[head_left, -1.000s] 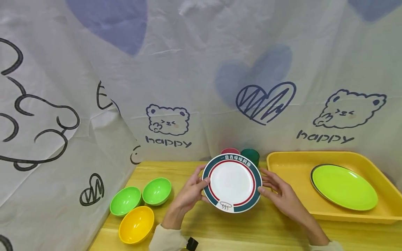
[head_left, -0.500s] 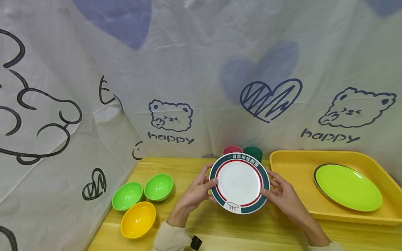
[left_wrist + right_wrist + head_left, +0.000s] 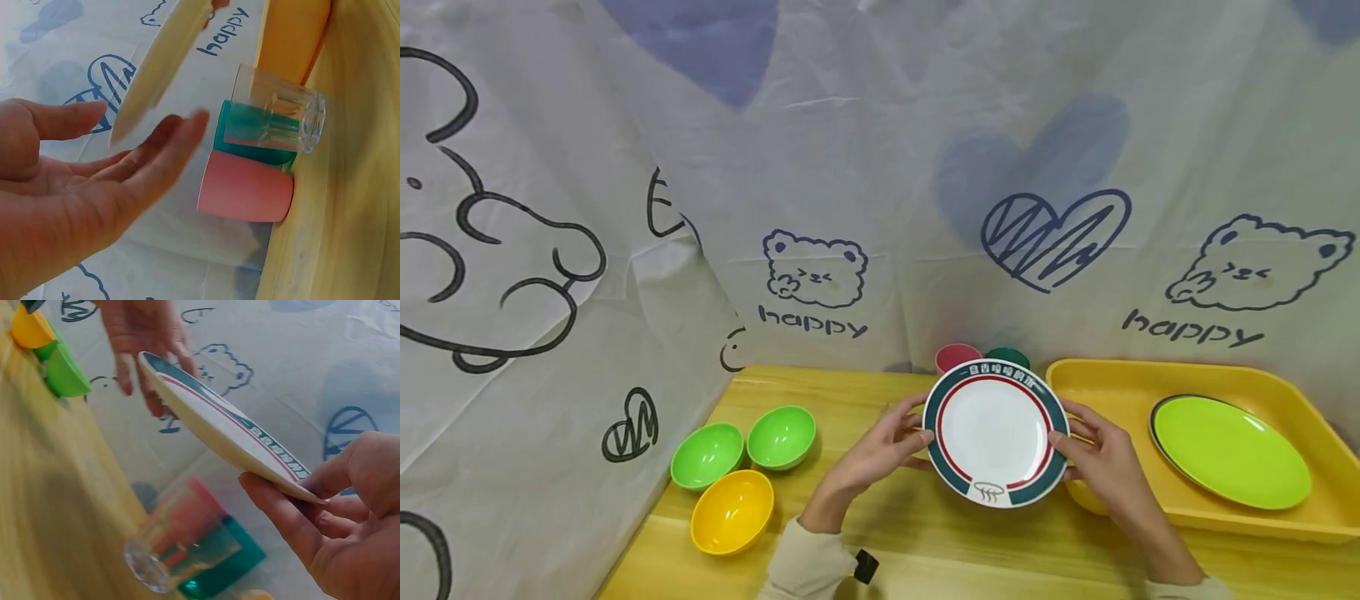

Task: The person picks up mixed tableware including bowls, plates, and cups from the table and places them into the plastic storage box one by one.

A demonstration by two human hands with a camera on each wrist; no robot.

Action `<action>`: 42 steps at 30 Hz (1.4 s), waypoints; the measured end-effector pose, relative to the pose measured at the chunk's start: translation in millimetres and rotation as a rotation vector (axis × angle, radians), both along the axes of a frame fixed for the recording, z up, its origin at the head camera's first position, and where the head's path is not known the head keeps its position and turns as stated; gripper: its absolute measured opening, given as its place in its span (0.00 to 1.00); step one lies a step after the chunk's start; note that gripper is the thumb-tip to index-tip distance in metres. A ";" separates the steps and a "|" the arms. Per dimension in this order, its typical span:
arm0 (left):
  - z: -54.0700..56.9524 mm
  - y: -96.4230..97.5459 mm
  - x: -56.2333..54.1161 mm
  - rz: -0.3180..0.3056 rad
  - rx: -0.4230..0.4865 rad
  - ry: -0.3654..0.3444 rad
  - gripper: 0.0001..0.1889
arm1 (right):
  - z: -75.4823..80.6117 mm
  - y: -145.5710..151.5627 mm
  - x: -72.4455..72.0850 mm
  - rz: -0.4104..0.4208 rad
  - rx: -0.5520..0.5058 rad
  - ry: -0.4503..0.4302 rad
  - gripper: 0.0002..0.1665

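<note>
A white plate [image 3: 996, 433] with a dark green rim band and a thin red ring is held up, tilted, above the table. My right hand [image 3: 1101, 454] pinches its right edge, thumb on the face and fingers beneath, as the right wrist view shows. At the opposite edge is my left hand [image 3: 883, 446], its thumb and fingers spread around the rim. In the left wrist view a gap shows between the left thumb and the plate [image 3: 159, 75]. Behind the plate stand a pink cup [image 3: 247, 187], a green cup [image 3: 259, 134] and a clear glass [image 3: 275, 112].
Two green bowls [image 3: 782, 437] and a yellow bowl [image 3: 732, 512] sit on the wooden table [image 3: 925, 558] at the left. At the right, a yellow tray [image 3: 1105, 379] bears a lime-green plate [image 3: 1232, 454] with a dark-rimmed one under it. A printed cloth [image 3: 895, 167] hangs behind.
The plate has moved right, towards the tray, with both hands. My left thumb has slid from the plate's face out to its edge. The head view has shifted slightly.
</note>
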State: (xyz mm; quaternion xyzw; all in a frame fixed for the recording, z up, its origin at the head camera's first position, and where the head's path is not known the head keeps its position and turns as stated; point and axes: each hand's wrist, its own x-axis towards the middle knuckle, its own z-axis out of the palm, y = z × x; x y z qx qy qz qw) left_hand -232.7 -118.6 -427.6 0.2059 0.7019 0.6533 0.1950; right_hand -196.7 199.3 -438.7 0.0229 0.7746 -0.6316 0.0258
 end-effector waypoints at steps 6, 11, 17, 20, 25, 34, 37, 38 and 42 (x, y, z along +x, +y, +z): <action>-0.2 -10.1 -5.6 0.081 -0.172 0.228 0.21 | 5.5 28.6 6.9 -0.089 0.050 0.082 0.39; 9.7 -26.0 -13.5 0.167 -0.357 0.392 0.16 | 15.4 52.4 13.9 -0.179 0.176 0.143 0.36; 20.2 -60.0 -28.1 0.244 -0.562 0.445 0.15 | 26.3 79.3 17.4 -0.240 0.299 0.174 0.36; 24.7 -83.7 -37.6 0.280 -0.679 0.456 0.15 | 31.6 94.5 17.6 -0.302 0.343 0.180 0.35; 27.9 -116.7 -54.8 0.240 -0.844 0.431 0.18 | 37.6 121.3 22.4 -0.390 0.436 0.145 0.32; 12.1 -146.4 -73.6 0.149 -0.995 0.434 0.20 | 45.8 162.5 22.3 -0.375 0.645 0.172 0.29; 6.4 -150.3 -75.8 0.148 -1.029 0.377 0.21 | 46.1 174.2 20.1 -0.355 0.704 0.218 0.27; 4.7 -151.5 -76.4 0.147 -1.043 0.362 0.21 | 45.9 177.8 19.4 -0.348 0.712 0.234 0.26; -2.2 -155.3 -78.7 0.150 -1.102 0.331 0.19 | 45.2 193.8 15.8 -0.328 0.730 0.289 0.24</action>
